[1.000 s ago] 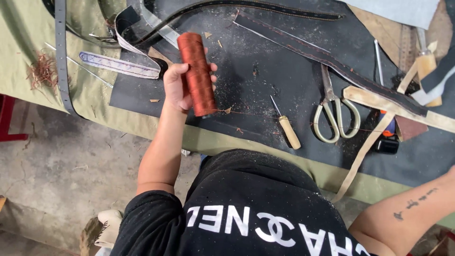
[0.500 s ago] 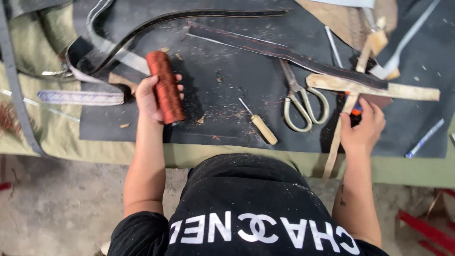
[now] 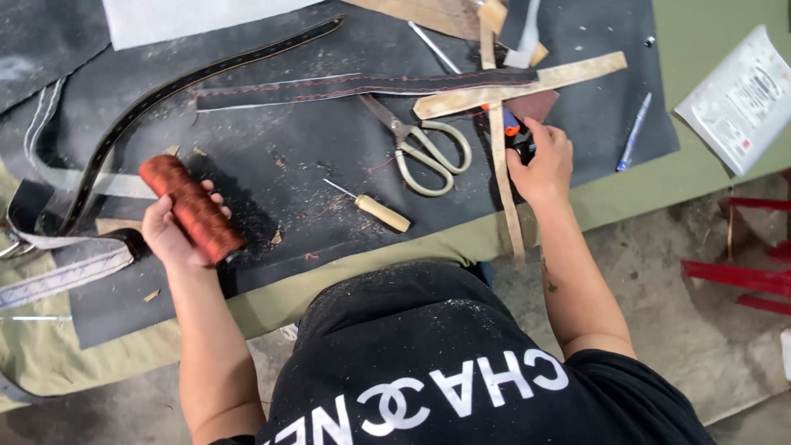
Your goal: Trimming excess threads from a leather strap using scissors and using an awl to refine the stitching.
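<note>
While the left hand [image 3: 169, 235] grips a rust-red spool of thread [image 3: 191, 208] above the near left of the dark mat [image 3: 280, 165], the right hand [image 3: 540, 165] closes on a small orange-and-black tool [image 3: 517, 136] further right, beside the pale-handled scissors [image 3: 424, 148] and wooden-handled awl [image 3: 371, 206]. Gathering materials, apparently; green-covered bench [image 3: 709, 165], concrete floor [image 3: 700, 346] beyond.

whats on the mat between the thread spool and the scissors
In the head view, an awl with a pale wooden handle lies on the dark mat between the rust-red thread spool in the left hand and the scissors.
</note>
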